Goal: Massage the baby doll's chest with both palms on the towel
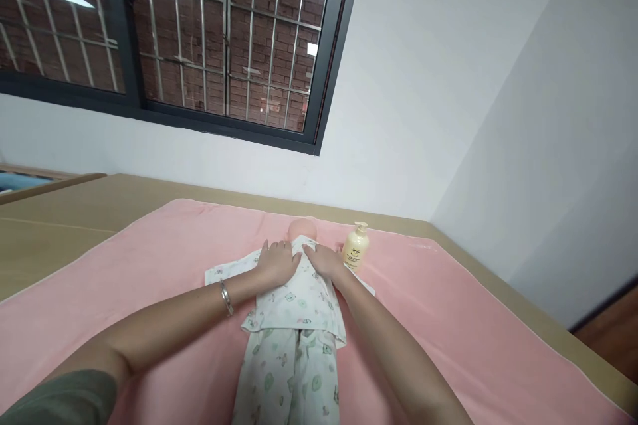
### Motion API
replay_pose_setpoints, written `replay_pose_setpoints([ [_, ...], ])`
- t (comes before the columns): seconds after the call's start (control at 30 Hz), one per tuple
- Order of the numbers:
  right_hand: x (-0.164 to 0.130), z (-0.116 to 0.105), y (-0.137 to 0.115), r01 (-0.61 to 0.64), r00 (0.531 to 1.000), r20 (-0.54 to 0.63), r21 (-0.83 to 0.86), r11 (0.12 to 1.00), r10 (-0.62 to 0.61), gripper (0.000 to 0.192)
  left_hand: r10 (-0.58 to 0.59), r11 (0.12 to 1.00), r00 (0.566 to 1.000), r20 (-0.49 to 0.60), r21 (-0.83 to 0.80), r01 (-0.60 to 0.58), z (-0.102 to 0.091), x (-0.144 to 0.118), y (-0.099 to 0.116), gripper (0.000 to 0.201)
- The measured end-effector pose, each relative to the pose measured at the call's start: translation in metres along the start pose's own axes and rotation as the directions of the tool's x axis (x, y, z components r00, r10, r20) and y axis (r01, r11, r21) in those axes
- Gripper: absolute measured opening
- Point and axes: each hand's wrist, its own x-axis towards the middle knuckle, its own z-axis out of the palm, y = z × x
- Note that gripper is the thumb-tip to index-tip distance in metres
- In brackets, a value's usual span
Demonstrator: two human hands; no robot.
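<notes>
A baby doll lies on its back, its bald head (302, 230) toward the wall. It has on a white printed shirt (299, 302) and matching trousers (286, 372). At the shoulder on the left, my left hand (276, 262) grips the shirt, fingers curled over it and thumb toward the collar. My right hand (323, 261) is closed on the shirt at the other shoulder; its thumb lies by the collar and its other fingers are mostly hidden. The shirt's sleeves stick out to both sides. The doll's face is largely out of sight.
A cream pump bottle (355, 247) stands just right of my right hand. Under the doll, a pink blanket (438, 325) covers much of the tan tabletop (64, 239). White wall (399, 113) and a dark-framed window (224, 126) rise behind.
</notes>
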Motion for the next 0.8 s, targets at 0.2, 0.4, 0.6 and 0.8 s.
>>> replay_pose_setpoints([
  [0.2, -0.010, 0.008, -0.012, -0.018, 0.998, -0.065, -0.046, 0.999, 0.015, 0.065, -0.030, 0.999, 0.999, 0.027, -0.031, 0.031, -0.002, 0.008, -0.004, 0.062],
  [0.4, -0.029, 0.014, -0.021, 0.052, 0.990, -0.124, -0.148, 0.988, -0.070, 0.055, -0.058, 0.997, 0.998, 0.030, -0.050, 0.059, -0.001, 0.016, -0.004, 0.062],
  [0.6, -0.011, 0.004, -0.006, 0.058, 0.997, -0.049, -0.029, 0.998, -0.059, 0.060, -0.052, 0.995, 0.999, 0.000, -0.082, 0.051, 0.003, 0.011, -0.006, 0.057],
  [0.8, -0.002, 0.005, -0.004, 0.050, 0.998, -0.034, -0.034, 0.998, -0.051, 0.061, -0.056, 0.993, 0.998, -0.036, -0.101, 0.053, 0.006, 0.010, -0.006, 0.054],
])
